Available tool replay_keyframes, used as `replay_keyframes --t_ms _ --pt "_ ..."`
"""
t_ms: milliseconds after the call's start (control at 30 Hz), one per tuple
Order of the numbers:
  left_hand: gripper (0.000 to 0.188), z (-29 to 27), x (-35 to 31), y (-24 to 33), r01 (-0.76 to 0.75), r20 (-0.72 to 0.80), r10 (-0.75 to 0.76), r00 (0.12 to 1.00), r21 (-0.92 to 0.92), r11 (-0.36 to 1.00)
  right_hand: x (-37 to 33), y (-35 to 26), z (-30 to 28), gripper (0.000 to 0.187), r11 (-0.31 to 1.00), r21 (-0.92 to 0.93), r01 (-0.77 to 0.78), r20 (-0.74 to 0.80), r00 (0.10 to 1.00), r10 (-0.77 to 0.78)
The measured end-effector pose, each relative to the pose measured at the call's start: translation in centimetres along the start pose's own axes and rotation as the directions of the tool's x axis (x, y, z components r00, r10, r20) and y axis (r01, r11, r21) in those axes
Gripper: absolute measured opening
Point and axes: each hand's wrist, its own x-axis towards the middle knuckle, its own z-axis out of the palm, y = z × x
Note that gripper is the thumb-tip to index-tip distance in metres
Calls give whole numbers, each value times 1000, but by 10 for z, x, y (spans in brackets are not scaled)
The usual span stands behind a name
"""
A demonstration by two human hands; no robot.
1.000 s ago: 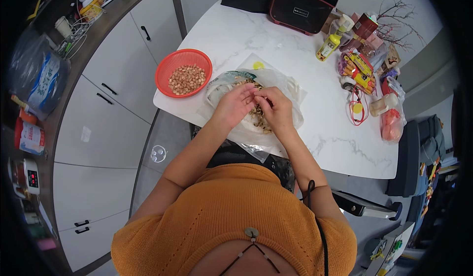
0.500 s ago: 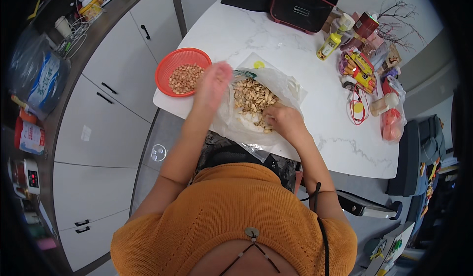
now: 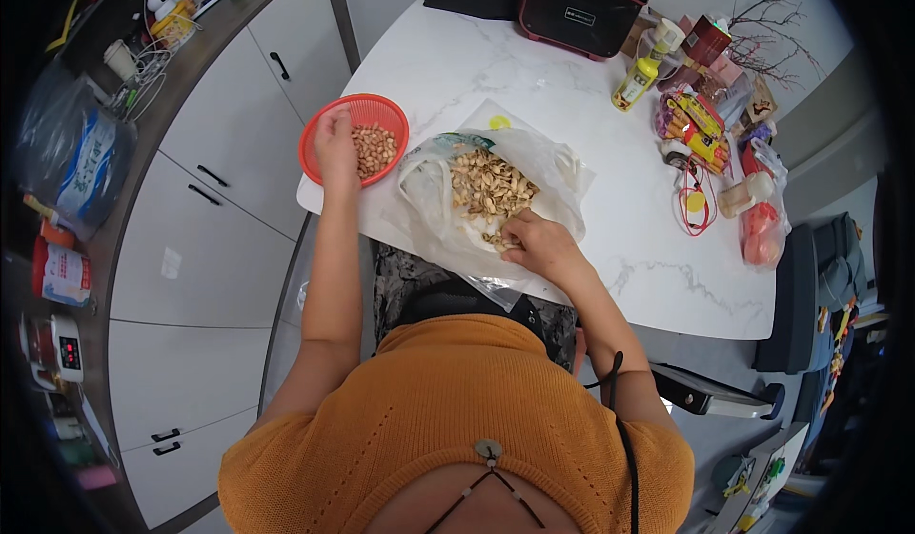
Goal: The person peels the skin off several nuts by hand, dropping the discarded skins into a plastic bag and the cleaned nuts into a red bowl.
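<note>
The fingertips of the right hand [image 3: 545, 246] are bent in close together among the tan pods [image 3: 491, 183]; whether one is pinched there cannot be told, since the tips are partly buried. The left hand [image 3: 335, 148] is held over the left side of the red basket [image 3: 386, 112], its fingers curled; whether anything is gripped cannot be told, as the palm is turned from view.

The pods, whole or split, are heaped inside a crumpled whitish bag [image 3: 431, 218], which is spread open near the middle of the table's near edge. Reddish-tan kernels [image 3: 375, 151] are gathered in the basket, which is set at the left corner of the table [image 3: 658, 215].

By their look, the pods should be felt as light, dry and brittle; one is best taken across its middle between thumb and forefinger, with force applied gently. The kernels are likely hard, smooth and apt to roll, so a loose fingertip pinch or a cupped palm would be suited. The bag is thin, soft and probably slippery; it is best held by its gathered rim. The basket seems light and fairly stiff, and would be lifted by its rim.

Farther out, a yellow bottle [image 3: 637, 81] and a snack packet [image 3: 701, 132] are crowded toward the table's far right corner, and a black appliance [image 3: 579, 15] is stood at the far edge.
</note>
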Motion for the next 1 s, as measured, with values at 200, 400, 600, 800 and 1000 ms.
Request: replay_keyframes --t_ms 200,400,600,800,1000 --pt "19 21 -41 12 -11 210 24 977 -60 998 14 -7 13 18 982 185 32 -124 992 -9" --pt "16 36 -79 7 -24 502 11 865 21 999 21 0 17 21 906 420 43 -177 984 35" --pt "15 46 -98 5 59 608 -33 793 -23 998 19 11 17 19 728 686 1 -213 957 199" --pt "15 47 -110 -2 133 647 -124 752 35 991 17 10 11 16 421 907 -15 -96 966 242" --pt "15 48 -117 -5 136 676 -132 725 48 990 18 6 10 21 192 981 2 -59 955 290"
